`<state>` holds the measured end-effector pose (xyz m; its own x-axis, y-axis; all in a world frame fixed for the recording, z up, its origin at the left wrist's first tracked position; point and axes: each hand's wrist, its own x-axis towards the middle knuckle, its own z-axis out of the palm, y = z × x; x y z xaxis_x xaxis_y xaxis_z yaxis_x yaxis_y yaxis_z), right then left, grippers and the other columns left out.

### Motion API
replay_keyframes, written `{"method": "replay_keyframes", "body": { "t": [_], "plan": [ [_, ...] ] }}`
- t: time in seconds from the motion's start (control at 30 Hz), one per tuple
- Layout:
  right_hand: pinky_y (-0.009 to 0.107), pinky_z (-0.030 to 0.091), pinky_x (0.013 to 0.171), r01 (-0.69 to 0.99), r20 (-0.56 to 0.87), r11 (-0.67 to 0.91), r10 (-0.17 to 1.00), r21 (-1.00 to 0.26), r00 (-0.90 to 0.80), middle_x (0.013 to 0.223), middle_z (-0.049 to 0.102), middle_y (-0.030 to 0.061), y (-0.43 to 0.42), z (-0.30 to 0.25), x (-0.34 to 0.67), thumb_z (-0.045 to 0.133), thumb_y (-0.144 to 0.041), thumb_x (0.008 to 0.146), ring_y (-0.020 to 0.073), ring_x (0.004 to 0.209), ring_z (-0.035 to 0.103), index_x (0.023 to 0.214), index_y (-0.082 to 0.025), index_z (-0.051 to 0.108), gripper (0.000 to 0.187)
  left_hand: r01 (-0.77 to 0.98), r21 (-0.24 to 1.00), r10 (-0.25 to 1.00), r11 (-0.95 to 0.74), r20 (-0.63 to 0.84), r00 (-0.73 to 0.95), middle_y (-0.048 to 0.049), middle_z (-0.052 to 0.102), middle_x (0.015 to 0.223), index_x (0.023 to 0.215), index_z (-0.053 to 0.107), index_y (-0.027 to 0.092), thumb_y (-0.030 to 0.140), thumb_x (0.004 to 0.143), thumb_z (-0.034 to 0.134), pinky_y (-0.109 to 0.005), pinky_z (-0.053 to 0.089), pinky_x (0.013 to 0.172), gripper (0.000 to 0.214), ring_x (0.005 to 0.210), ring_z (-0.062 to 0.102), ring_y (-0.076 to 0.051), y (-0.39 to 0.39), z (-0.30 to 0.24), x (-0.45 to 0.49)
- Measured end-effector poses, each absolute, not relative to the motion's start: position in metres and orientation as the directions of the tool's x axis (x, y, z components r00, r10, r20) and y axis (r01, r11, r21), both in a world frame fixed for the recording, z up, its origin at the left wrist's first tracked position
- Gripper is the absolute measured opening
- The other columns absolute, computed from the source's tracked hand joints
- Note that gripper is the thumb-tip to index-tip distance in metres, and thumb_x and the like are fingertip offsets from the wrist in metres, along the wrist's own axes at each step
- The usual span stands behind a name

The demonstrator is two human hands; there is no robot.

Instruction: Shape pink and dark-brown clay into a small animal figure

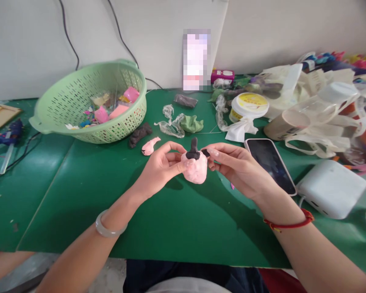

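Observation:
My left hand (160,167) is closed around a pink clay lump (195,170), holding it above the green table (88,195). A dark clay piece (193,151) with an upright stalk sits on top of the lump. My right hand (232,165) pinches a small dark bit of clay (205,152) at the lump's upper right side. Both hands are at the middle of the view.
A green perforated basket (79,101) with coloured clay stands at the back left. Loose pink (150,145), brown (139,134) and green clay (191,123) lie behind my hands. A phone (270,162), a white box (332,188), a tub (249,106) and plastic bags fill the right. A glue gun (6,136) lies far left.

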<state>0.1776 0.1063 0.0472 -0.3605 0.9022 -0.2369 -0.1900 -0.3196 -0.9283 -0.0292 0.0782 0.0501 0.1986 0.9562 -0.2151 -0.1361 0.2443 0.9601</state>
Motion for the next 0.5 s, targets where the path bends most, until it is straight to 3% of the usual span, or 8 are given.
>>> {"method": "replay_keyframes", "body": {
  "t": [0.23,0.5],
  "plan": [
    [0.031,0.056,0.087,-0.274,-0.237,-0.356,0.892,-0.893,-0.386,0.094,0.077,0.0003,0.1038,0.0417,0.172,0.086,-0.042,0.074,0.0144,0.087,0.07,0.083,-0.028,0.081,0.018,-0.116,0.969,0.967,0.218,-0.199,0.159,-0.002,0.072,0.086,0.091,0.057,0.019,0.045,0.066,0.09,-0.026,0.054,0.07,0.049,0.079,0.068,-0.014,0.079,0.048,-0.0295],
    [0.029,0.057,0.085,-0.342,-0.248,-0.361,0.91,-0.868,-0.332,0.083,0.075,-0.0012,0.1037,0.0417,0.1687,0.089,-0.041,0.072,0.0127,0.081,0.07,0.081,-0.027,0.079,0.02,-0.124,0.976,0.981,0.178,-0.166,0.102,-0.0023,0.073,0.084,0.09,0.058,0.019,0.044,0.072,0.086,-0.024,0.05,0.067,0.042,0.079,0.069,-0.015,0.0789,0.0419,-0.0275]
  ]
}}
